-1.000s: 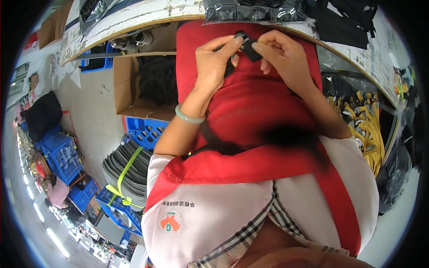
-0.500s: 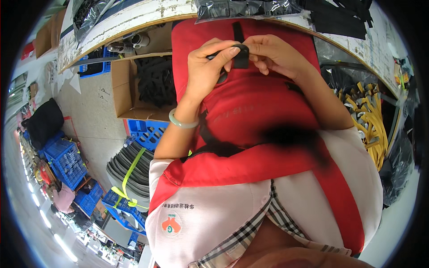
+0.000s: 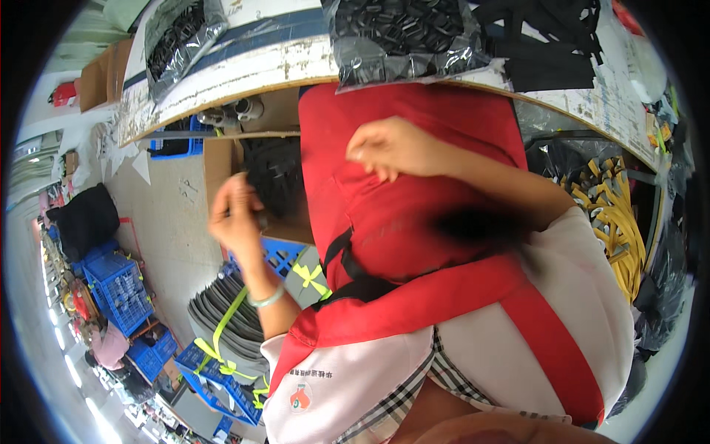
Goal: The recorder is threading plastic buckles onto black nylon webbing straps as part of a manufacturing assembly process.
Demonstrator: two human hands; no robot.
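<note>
Near the left hand [image 3: 238, 211], blurred, grasp unclear: cardboard box [image 3: 220, 159] | below the right hand [image 3: 399, 148], loosely curled, released: red apron [image 3: 392, 211] | beyond: table [image 3: 296, 59], bagged black parts [image 3: 407, 33]

Strip lights [image 3: 99, 419] glow left of the grey floor [image 3: 174, 226] and scuffed table [image 3: 299, 58].

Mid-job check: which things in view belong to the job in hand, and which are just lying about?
Job, nearest the hands:
Open brown cardboard box of black pieces, by the blurred left hand
Red cloth apron, beneath the right hand

Lying about:
Yellow-and-grey fabric straps
Blue plastic crate
Dark grey strips tied with neon-yellow ribbon
</note>
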